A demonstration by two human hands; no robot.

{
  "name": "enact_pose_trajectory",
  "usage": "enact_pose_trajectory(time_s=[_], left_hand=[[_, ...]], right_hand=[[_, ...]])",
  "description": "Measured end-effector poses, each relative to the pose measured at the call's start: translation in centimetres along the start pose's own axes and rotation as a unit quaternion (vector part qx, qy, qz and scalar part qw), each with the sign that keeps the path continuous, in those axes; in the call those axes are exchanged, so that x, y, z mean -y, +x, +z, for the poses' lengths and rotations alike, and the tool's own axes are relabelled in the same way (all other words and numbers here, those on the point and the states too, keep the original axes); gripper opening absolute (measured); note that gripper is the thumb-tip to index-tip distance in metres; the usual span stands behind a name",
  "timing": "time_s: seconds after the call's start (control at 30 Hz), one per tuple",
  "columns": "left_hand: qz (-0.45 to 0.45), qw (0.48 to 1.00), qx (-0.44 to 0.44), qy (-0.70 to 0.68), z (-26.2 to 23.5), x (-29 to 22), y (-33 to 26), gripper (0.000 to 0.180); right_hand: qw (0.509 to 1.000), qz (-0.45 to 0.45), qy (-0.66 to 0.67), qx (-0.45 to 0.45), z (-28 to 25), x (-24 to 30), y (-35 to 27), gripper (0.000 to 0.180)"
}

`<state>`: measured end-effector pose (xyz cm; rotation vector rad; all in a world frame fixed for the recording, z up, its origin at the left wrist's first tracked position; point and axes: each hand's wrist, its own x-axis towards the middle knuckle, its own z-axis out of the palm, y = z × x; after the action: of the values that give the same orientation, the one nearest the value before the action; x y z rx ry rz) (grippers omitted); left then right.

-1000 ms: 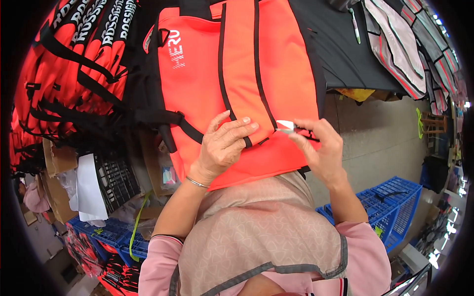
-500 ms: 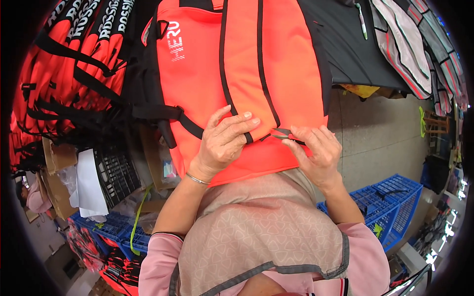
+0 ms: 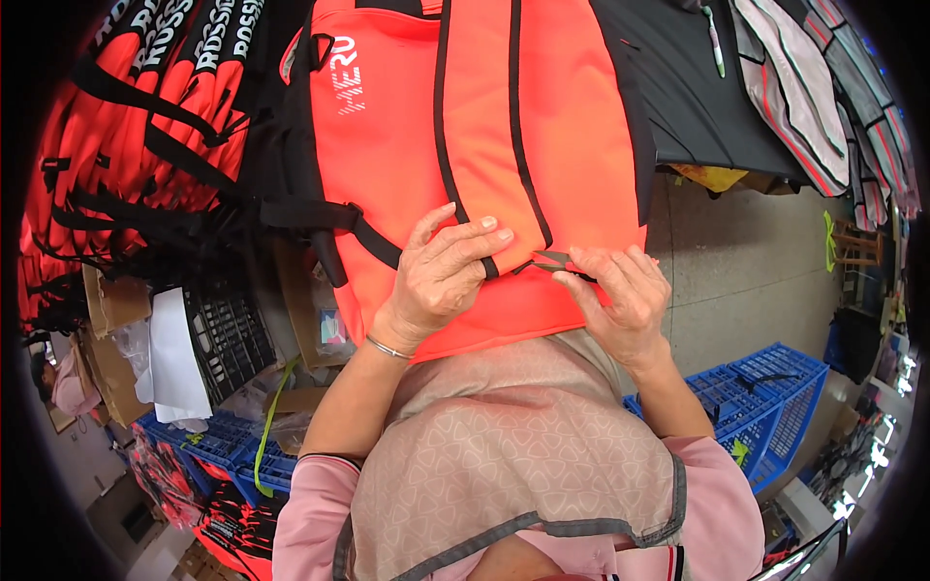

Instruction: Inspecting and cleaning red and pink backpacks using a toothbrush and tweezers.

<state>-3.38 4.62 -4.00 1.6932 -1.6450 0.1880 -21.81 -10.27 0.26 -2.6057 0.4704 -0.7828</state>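
A neon orange-red backpack [image 3: 586, 136] with black sides lies in front of me, its lower edge against my lap. My left hand [image 3: 436, 276] is closed on the lower end of the padded shoulder strap [image 3: 480, 131], which has black-bound edges. In my right hand [image 3: 628, 300] is a small pair of thread snips [image 3: 552, 261], its blades pointing left at the strap's end. The blade tips are beside the black binding; whether they touch a thread is too small to tell. A black webbing strap [image 3: 373, 237] runs left from under my left hand.
Several orange-and-black bags [image 3: 184, 116] are piled at the far left. Blue plastic crates [image 3: 775, 387] stand at the lower right, others at the lower left beside cardboard boxes [image 3: 116, 300]. A pen [image 3: 715, 44] lies on the black-covered table [image 3: 678, 107], near grey fabric pieces [image 3: 794, 97].
The backpack and its strap have shifted very slightly to the right. Both hands keep nearly the same place and grip, with the snips still at the strap's end.
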Motion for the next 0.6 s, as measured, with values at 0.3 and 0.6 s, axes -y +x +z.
enact_pose_trajectory(time_s=[0.3,0.6], left_hand=[[-0.002,1.000,-0.010,0.004,0.1,0.0,0.1,0.018],[-0.094,0.984,-0.003,-0.149,0.8,-0.8,0.6,0.021]], right_hand=[[1.000,-0.002,0.005,0.001,0.1,0.0,0.1,0.028],[0.790,0.333,0.501,0.120,0.8,1.3,-0.2,0.021]])
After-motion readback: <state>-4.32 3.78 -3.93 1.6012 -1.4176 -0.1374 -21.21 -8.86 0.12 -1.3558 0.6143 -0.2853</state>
